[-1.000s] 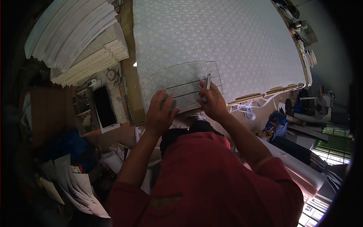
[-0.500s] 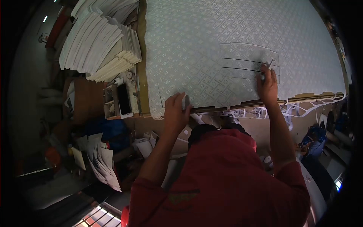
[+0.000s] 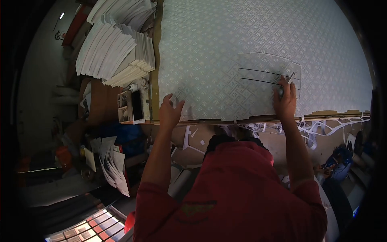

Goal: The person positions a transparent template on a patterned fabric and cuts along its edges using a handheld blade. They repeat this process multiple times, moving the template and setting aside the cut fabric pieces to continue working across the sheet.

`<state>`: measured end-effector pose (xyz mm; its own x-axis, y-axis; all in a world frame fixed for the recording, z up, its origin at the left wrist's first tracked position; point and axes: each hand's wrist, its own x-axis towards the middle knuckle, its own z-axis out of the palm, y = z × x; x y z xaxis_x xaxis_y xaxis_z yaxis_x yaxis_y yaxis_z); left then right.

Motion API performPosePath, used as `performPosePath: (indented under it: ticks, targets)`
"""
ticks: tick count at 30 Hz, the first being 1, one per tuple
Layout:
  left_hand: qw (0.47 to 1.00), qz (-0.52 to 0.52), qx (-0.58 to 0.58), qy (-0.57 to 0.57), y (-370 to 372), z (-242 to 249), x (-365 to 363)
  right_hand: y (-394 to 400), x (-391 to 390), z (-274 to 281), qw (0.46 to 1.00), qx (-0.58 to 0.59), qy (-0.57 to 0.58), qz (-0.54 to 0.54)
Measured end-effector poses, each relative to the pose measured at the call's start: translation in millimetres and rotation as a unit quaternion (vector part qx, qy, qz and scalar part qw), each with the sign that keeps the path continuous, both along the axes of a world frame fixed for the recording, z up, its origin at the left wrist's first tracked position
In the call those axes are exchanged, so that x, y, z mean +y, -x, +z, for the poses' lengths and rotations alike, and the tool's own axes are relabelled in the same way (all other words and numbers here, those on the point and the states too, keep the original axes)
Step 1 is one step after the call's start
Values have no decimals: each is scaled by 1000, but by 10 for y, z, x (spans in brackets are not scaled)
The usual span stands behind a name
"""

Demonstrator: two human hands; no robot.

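Note:
A pale grey-green patterned fabric [image 3: 209, 44] lies spread over the table. My left hand [image 3: 170, 111] is over the fabric's near left corner, fingers apart, with nothing visible in them. Farther right, my right hand [image 3: 286, 103] is closed around a thin, light-coloured pen-like tool [image 3: 292, 77] that points up and away. Its exact kind is too small to make out. Something small and dark shows beside the right fingers. Under and left of that hand, a clear flat template [image 3: 266, 60] with two dark parallel lines lies on the fabric.
Stacks of cut white sheets [image 3: 107, 50] stand left of the fabric. Below them are a small box [image 3: 125, 107] and a dark phone-like slab [image 3: 137, 105]. White strips [image 3: 322, 130] hang under the table's near edge. More papers [image 3: 111, 161] stand at lower left.
My left hand has moved left along the near edge and its fingers have spread; the grey thing seen at them before no longer shows. The right hand stays at the template with the tool.

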<state>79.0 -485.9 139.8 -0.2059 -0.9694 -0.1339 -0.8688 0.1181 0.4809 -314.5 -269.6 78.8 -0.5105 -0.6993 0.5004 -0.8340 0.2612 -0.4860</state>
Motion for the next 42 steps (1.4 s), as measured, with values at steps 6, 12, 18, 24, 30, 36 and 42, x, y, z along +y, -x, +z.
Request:
performPosePath:
  ticks: [6, 12, 18, 24, 30, 36, 42]
  targets:
    - [1000, -14, -6, -17, -52, 21, -132, -21, -2, -7, 1000, 27, -5, 3]
    - [976, 88, 167, -112, -289, -51, -426, -41, 10, -43, 998, 54, -12, -10]
    - [881, 77, 402, -235, -260, 80, -210, -7, -8, -74, 996, 89, -8, 18]
    - [945, 34, 302, -118, -678, 361, -396, -37, -27, -18, 994, 109, -17, -15]
    - [966, 24, 134, 221, -1018, -33, -534, -54, 10, -31, 992, 113, -36, -48]
    - [930, -237, 243, 140, -22, -263, 62, -64, -27, -23, 987, 100, -85, -87]
    - [849, -459, 222, 137, 680, -437, 408, -66, -32, -33, 988, 81, -85, -99]
